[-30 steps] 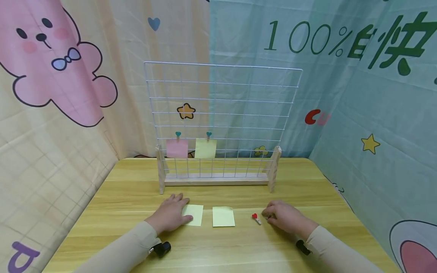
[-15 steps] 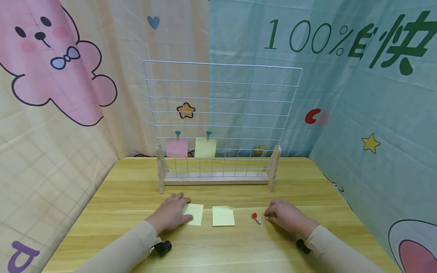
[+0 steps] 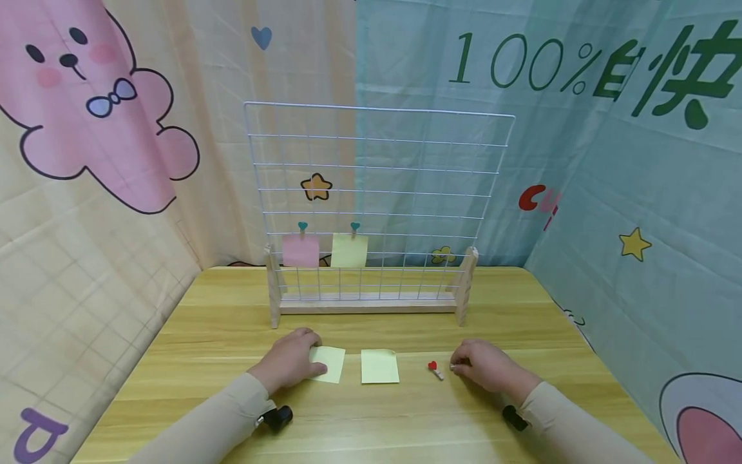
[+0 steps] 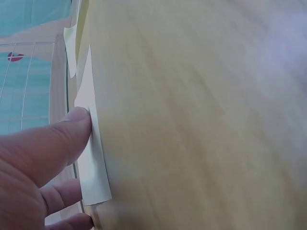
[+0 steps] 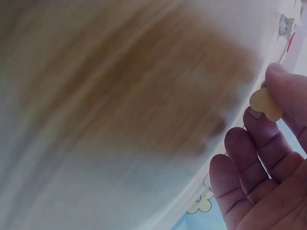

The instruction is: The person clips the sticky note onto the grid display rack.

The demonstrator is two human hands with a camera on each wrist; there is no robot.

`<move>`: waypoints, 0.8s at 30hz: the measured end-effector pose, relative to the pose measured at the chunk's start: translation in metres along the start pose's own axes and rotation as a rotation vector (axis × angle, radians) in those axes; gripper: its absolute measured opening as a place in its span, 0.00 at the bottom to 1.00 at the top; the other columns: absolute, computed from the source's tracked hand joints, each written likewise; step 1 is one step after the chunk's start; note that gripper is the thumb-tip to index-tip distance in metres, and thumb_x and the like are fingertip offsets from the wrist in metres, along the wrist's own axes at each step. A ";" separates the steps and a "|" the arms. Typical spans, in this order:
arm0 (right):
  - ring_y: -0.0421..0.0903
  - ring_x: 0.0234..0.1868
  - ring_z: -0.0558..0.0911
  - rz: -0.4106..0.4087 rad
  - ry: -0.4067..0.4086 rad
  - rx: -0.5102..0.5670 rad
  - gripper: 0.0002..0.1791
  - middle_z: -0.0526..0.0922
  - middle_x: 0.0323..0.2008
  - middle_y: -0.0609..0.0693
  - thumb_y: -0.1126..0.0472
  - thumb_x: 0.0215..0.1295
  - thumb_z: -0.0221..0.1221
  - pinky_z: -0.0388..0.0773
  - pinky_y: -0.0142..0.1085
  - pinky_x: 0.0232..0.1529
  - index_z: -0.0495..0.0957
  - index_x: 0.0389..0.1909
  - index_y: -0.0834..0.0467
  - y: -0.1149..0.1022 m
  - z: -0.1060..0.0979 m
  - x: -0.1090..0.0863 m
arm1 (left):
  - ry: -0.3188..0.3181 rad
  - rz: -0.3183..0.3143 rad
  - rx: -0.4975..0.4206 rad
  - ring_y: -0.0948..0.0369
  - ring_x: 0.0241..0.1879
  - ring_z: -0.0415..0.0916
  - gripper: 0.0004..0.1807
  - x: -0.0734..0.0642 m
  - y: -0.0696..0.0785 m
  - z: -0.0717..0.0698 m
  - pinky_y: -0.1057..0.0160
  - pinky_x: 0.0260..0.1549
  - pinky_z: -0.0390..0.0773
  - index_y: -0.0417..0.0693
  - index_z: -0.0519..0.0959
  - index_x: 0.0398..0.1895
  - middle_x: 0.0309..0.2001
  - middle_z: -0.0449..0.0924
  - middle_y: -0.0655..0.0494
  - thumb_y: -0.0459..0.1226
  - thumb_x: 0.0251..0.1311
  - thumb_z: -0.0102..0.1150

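Note:
My left hand (image 3: 292, 359) rests at the left edge of a pale yellow sticky note (image 3: 332, 365). Its thumb touches the note's face, and the other fingers lie beyond the edge in the left wrist view. To the right, my right hand (image 3: 481, 366) pinches a small clothespin with a rounded, heart-like tan head (image 5: 265, 104) between thumb and forefinger; the rest of it is hidden. Between the hands lie a second yellow sticky note (image 3: 379, 367) and a small clothespin with a red heart (image 3: 435, 370).
Behind the hands stands a white wire grid (image 3: 382, 171) on a wooden base (image 3: 368, 305). A pink note (image 3: 301, 251) and a yellow note (image 3: 350, 251) hang on it from teal heart clothespins. Printed curtains (image 3: 649, 161) enclose the wooden table (image 3: 371, 425).
My left hand's fingers, spread flat earlier, have drawn in closer at the note's edge. My right hand has shifted slightly right, away from the red-heart clothespin.

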State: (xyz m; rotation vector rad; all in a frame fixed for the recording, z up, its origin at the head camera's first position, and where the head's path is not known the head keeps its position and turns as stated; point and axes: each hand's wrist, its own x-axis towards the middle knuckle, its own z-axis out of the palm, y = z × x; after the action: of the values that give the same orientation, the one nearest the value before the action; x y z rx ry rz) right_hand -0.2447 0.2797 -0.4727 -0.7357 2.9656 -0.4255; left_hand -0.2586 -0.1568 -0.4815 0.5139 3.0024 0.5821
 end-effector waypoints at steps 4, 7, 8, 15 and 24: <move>0.35 0.37 0.79 0.071 -0.002 0.056 0.03 0.83 0.35 0.38 0.57 0.71 0.68 0.81 0.38 0.42 0.88 0.39 0.53 0.000 0.000 0.001 | 0.006 -0.014 -0.028 0.44 0.63 0.76 0.30 0.000 0.002 -0.002 0.42 0.65 0.74 0.45 0.83 0.56 0.61 0.80 0.46 0.51 0.54 0.80; 0.36 0.37 0.78 0.101 0.004 0.094 0.02 0.83 0.35 0.40 0.60 0.69 0.69 0.80 0.38 0.41 0.88 0.40 0.53 -0.001 -0.001 0.002 | 0.008 -0.023 -0.027 0.43 0.61 0.76 0.34 0.000 0.003 -0.005 0.40 0.64 0.73 0.43 0.82 0.59 0.58 0.81 0.46 0.51 0.53 0.80; 0.37 0.36 0.77 0.108 0.005 0.103 0.02 0.83 0.35 0.40 0.61 0.69 0.69 0.80 0.37 0.41 0.88 0.40 0.53 -0.001 -0.001 0.003 | 0.006 -0.026 -0.020 0.43 0.60 0.77 0.35 0.001 0.003 -0.005 0.40 0.63 0.73 0.43 0.82 0.60 0.57 0.81 0.46 0.52 0.53 0.80; 0.37 0.37 0.77 0.153 0.021 0.134 0.05 0.82 0.36 0.42 0.65 0.68 0.69 0.80 0.36 0.41 0.88 0.41 0.54 -0.002 -0.002 0.004 | -0.004 -0.043 0.008 0.47 0.54 0.79 0.36 0.003 0.002 -0.008 0.43 0.59 0.76 0.41 0.83 0.59 0.50 0.82 0.48 0.52 0.52 0.81; 0.37 0.39 0.78 0.129 0.075 0.145 0.09 0.82 0.37 0.41 0.68 0.68 0.67 0.81 0.35 0.42 0.89 0.43 0.53 -0.002 -0.003 0.003 | -0.004 -0.059 -0.038 0.51 0.50 0.79 0.28 0.007 -0.001 -0.007 0.44 0.56 0.76 0.44 0.83 0.49 0.46 0.83 0.52 0.49 0.50 0.83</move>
State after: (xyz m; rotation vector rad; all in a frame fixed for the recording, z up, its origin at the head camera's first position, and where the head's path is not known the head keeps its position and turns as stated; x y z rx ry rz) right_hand -0.2466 0.2774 -0.4690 -0.5212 2.9879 -0.6630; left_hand -0.2657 -0.1578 -0.4757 0.4222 2.9850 0.6317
